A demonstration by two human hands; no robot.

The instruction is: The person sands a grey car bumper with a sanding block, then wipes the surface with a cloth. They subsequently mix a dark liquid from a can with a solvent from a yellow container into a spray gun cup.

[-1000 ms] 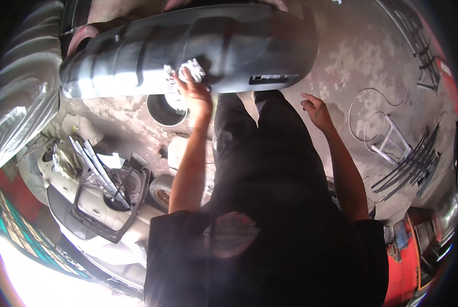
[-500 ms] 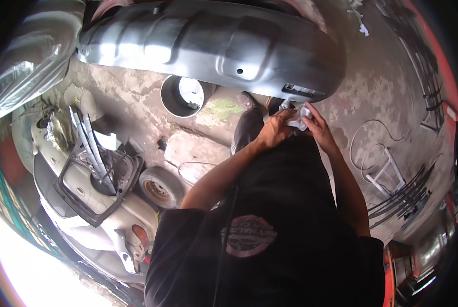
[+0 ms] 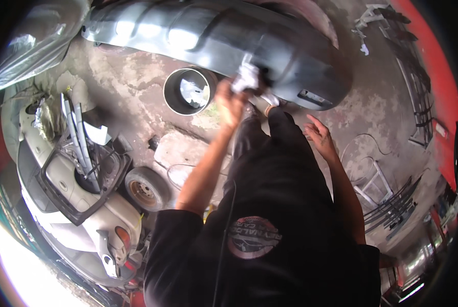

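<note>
A large glossy grey car bumper (image 3: 213, 43) stretches across the far side, with moulded ridges and a small rectangular recess near its right end. My left hand (image 3: 229, 105) grips a crumpled white cloth (image 3: 247, 78) up against the bumper's near lower edge. Motion smears the cloth, so whether it touches the surface is hard to tell. To the right, my right hand (image 3: 319, 137) hangs free of the bumper, its fingers apart and nothing in them.
A metal drum (image 3: 189, 92) stands left of my feet. Further left are a loose wheel (image 3: 146, 188) and a pile of beige car body parts (image 3: 65, 174). On the right, black strips (image 3: 392, 210) and a metal frame (image 3: 375, 184) lie on the floor.
Both hands were together on the cloth. The left has carried it leftward and up to the bumper, while the right has let go and moved slightly down.
</note>
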